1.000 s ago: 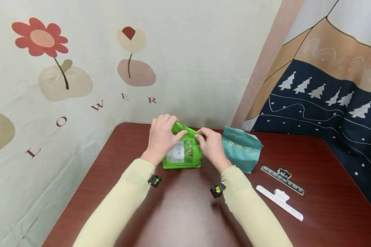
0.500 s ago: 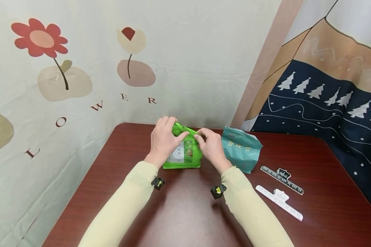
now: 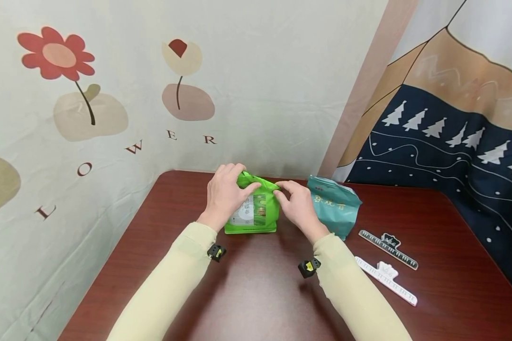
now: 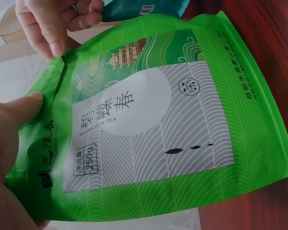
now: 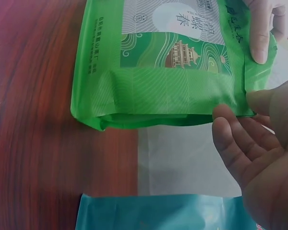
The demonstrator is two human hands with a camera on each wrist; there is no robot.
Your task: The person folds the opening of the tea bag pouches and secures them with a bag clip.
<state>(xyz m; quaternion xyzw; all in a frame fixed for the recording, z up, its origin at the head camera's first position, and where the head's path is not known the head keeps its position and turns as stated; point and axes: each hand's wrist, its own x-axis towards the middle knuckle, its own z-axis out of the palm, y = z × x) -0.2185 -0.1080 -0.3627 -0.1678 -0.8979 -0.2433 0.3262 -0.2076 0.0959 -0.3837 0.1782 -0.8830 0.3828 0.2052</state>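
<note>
A bright green tea bag (image 3: 260, 213) with a grey and green label stands upright near the table's far side, its top edge folded and slanting. My left hand (image 3: 225, 195) grips the bag's upper left, with the thumb (image 4: 26, 106) pressed across the front and the other fingers behind it. At the upper right corner my right hand (image 3: 299, 204) pinches the folded top; in the right wrist view its thumb (image 5: 260, 102) lies at the fold, the other fingers spread below and behind. A teal bag (image 3: 334, 210) with gold characters stands just right of that hand.
Two long clips lie on the table's right part, a black and clear one (image 3: 388, 250) and a white one (image 3: 387, 280) nearer me. The dark red table (image 3: 256, 293) meets a printed cloth (image 3: 264, 94) along its far edge.
The right hand has shifted slightly right, out to the bag's corner, and its thumb and fingers have loosened a little. The left hand has slid slightly rightward and down along the bag.
</note>
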